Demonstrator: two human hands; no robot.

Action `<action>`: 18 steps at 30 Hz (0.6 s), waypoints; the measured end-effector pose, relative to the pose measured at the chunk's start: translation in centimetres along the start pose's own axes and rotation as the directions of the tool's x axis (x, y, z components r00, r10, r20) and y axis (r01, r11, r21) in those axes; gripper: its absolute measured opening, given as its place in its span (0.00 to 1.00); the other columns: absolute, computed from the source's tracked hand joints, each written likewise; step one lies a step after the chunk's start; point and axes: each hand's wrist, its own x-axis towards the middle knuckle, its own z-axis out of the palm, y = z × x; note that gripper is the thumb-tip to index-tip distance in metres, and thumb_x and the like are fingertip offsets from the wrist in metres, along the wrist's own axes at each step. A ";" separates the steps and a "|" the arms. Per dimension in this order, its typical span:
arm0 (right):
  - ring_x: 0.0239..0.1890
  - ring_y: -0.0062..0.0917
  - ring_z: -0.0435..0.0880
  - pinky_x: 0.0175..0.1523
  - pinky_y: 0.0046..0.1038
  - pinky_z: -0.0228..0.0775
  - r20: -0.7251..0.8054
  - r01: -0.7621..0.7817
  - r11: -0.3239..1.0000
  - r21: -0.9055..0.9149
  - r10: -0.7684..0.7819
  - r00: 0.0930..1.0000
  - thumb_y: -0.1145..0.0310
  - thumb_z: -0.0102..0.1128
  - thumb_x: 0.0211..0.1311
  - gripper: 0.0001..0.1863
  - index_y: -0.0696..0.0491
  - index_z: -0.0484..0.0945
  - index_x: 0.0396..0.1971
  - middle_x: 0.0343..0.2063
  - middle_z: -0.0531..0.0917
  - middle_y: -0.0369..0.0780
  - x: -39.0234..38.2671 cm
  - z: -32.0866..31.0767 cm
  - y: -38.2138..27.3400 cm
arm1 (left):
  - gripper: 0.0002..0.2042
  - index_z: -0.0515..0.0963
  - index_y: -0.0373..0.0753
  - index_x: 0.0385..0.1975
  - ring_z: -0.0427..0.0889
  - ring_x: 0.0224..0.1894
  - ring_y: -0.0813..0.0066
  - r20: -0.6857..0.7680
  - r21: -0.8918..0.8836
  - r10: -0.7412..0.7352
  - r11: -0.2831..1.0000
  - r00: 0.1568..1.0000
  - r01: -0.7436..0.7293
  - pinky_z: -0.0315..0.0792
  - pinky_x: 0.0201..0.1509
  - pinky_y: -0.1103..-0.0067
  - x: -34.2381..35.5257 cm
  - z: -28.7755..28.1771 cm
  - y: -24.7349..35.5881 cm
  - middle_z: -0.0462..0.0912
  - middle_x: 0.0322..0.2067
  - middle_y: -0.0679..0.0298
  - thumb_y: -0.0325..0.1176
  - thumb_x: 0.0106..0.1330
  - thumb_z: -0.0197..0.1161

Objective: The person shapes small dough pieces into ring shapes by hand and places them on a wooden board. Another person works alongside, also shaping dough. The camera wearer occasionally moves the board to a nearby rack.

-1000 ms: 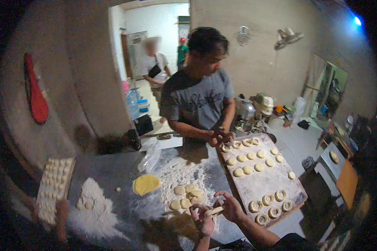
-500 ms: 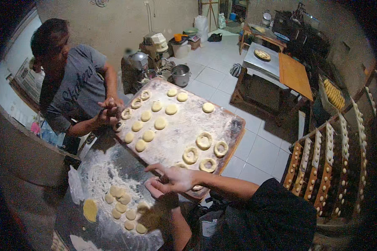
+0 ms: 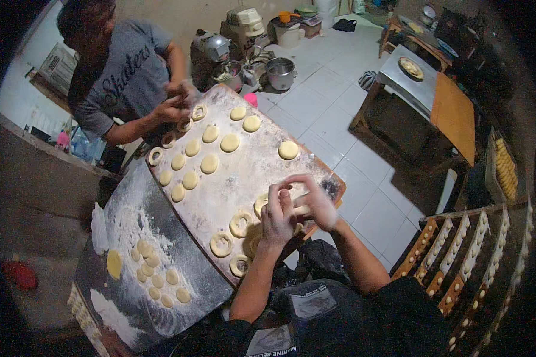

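My left hand (image 3: 278,221) and my right hand (image 3: 317,203) come together over the near right part of a floured wooden board (image 3: 250,172). Their fingers curl round a pale piece of dough (image 3: 302,210), mostly hidden between them. Below and beside my hands lie dough rings, among them one ring (image 3: 221,244) and another (image 3: 240,225); my left hand partly covers others. Flat dough rounds (image 3: 209,163) rest farther off on the board, with more dough rings along its far left edge.
Across the board a co-worker's hands (image 3: 178,104) work close together. A dark floured table (image 3: 178,250) holds several dough rounds (image 3: 155,279). Right stand racks of dough pieces (image 3: 458,262) and a metal-topped table (image 3: 393,71). Mixers (image 3: 211,47) and a metal pot (image 3: 281,74) stand behind.
My hands have moved right and up, from the board's near left edge to over its near right part. The view has shifted. The co-worker's hands stay at the board's far left.
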 end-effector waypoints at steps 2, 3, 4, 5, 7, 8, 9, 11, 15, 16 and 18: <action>0.29 0.21 0.79 0.32 0.21 0.71 -0.026 -0.107 0.947 0.302 0.121 0.992 0.66 0.49 0.64 0.25 0.55 0.56 0.58 0.39 0.74 0.44 -0.9 -1.6 -0.3 | 0.12 0.66 0.36 0.42 0.79 0.38 0.44 0.014 0.026 0.050 0.998 0.999 -0.050 0.71 0.39 0.64 0.0 1.1 -0.6 0.77 0.32 0.47 0.37 0.72 0.41; 0.30 0.23 0.79 0.34 0.24 0.72 -0.084 -0.168 0.962 0.217 0.189 0.978 0.63 0.47 0.65 0.24 0.55 0.57 0.57 0.37 0.76 0.44 -1.0 -1.9 -0.9 | 0.12 0.66 0.35 0.42 0.79 0.38 0.44 0.030 0.014 0.015 1.000 0.999 -0.016 0.71 0.39 0.64 0.0 1.7 -0.1 0.77 0.32 0.46 0.37 0.72 0.41; 0.31 0.26 0.80 0.36 0.26 0.73 -0.138 -0.240 0.960 0.144 0.260 0.956 0.61 0.46 0.66 0.23 0.55 0.58 0.56 0.35 0.77 0.44 -1.2 -2.2 -1.5 | 0.12 0.66 0.35 0.41 0.78 0.38 0.43 0.048 0.002 -0.019 1.000 0.999 0.019 0.71 0.39 0.64 0.1 2.0 0.1 0.76 0.32 0.46 0.37 0.72 0.41; 0.33 0.30 0.80 0.41 0.29 0.73 -0.153 -0.226 0.973 -0.049 0.217 0.964 0.59 0.45 0.66 0.24 0.56 0.58 0.57 0.35 0.78 0.46 -0.7 -1.4 -2.6 | 0.12 0.65 0.35 0.44 0.79 0.34 0.50 0.116 -0.047 -0.010 0.999 0.993 0.015 0.70 0.40 0.65 0.4 2.2 -0.1 0.77 0.31 0.45 0.37 0.71 0.43; 0.41 0.37 0.79 0.50 0.34 0.68 -0.285 -0.265 0.897 -0.354 0.166 0.944 0.55 0.48 0.65 0.29 0.55 0.55 0.60 0.38 0.78 0.51 0.0 -2.0 -1.9 | 0.14 0.61 0.36 0.48 0.78 0.33 0.44 0.143 0.132 -0.186 0.977 0.972 0.168 0.69 0.41 0.59 1.5 3.1 0.5 0.77 0.30 0.44 0.39 0.70 0.44; 0.47 0.41 0.77 0.56 0.37 0.64 -0.404 -0.349 0.824 -0.446 0.163 0.900 0.53 0.51 0.63 0.34 0.55 0.52 0.62 0.41 0.77 0.54 0.4 -2.8 -0.9 | 0.16 0.60 0.36 0.50 0.77 0.32 0.41 0.141 0.213 -0.281 0.945 0.949 0.248 0.69 0.42 0.56 2.5 3.4 1.0 0.77 0.29 0.43 0.40 0.70 0.45; 0.48 0.43 0.76 0.56 0.38 0.63 -0.481 -0.483 0.733 -0.479 0.242 0.843 0.52 0.52 0.62 0.35 0.54 0.52 0.63 0.42 0.76 0.54 0.6 -3.2 -0.7 | 0.21 0.55 0.36 0.53 0.73 0.37 0.33 0.142 0.323 -0.335 0.905 0.931 0.277 0.65 0.45 0.49 3.5 4.2 -1.2 0.74 0.34 0.38 0.45 0.69 0.44; 0.52 0.49 0.72 0.58 0.42 0.61 -0.560 -0.565 0.514 -0.645 0.185 0.808 0.53 0.61 0.53 0.43 0.53 0.50 0.64 0.48 0.72 0.59 0.1 -3.9 -0.2 | 0.26 0.57 0.36 0.56 0.68 0.49 0.37 0.082 0.592 -0.289 0.784 0.954 0.186 0.63 0.50 0.51 3.9 4.4 -3.8 0.66 0.46 0.38 0.45 0.65 0.52; 0.51 0.51 0.69 0.55 0.48 0.61 -0.485 -0.512 0.381 -0.770 0.173 0.858 0.61 0.65 0.44 0.45 0.52 0.53 0.63 0.46 0.71 0.56 -1.6 -4.1 1.3 | 0.33 0.57 0.37 0.60 0.65 0.54 0.46 0.239 0.729 -0.274 0.684 0.932 0.014 0.61 0.54 0.55 3.0 3.0 -3.3 0.65 0.49 0.44 0.44 0.58 0.61; 0.51 0.51 0.69 0.55 0.48 0.60 -0.471 -0.486 0.332 -0.809 0.129 0.873 0.61 0.65 0.43 0.45 0.52 0.54 0.63 0.45 0.71 0.55 -2.3 -3.9 2.0 | 0.34 0.56 0.38 0.61 0.65 0.54 0.46 0.272 0.739 -0.258 0.673 0.927 -0.030 0.61 0.54 0.56 2.2 3.4 -3.5 0.65 0.48 0.45 0.44 0.57 0.61; 0.51 0.50 0.68 0.55 0.48 0.60 -0.407 -0.402 0.231 -0.886 0.029 0.913 0.62 0.65 0.42 0.44 0.51 0.56 0.62 0.44 0.70 0.53 -2.5 -3.4 2.5 | 0.35 0.56 0.39 0.61 0.66 0.53 0.46 0.310 0.761 -0.217 0.640 0.926 -0.105 0.61 0.55 0.56 1.0 4.1 -4.3 0.66 0.47 0.46 0.44 0.56 0.62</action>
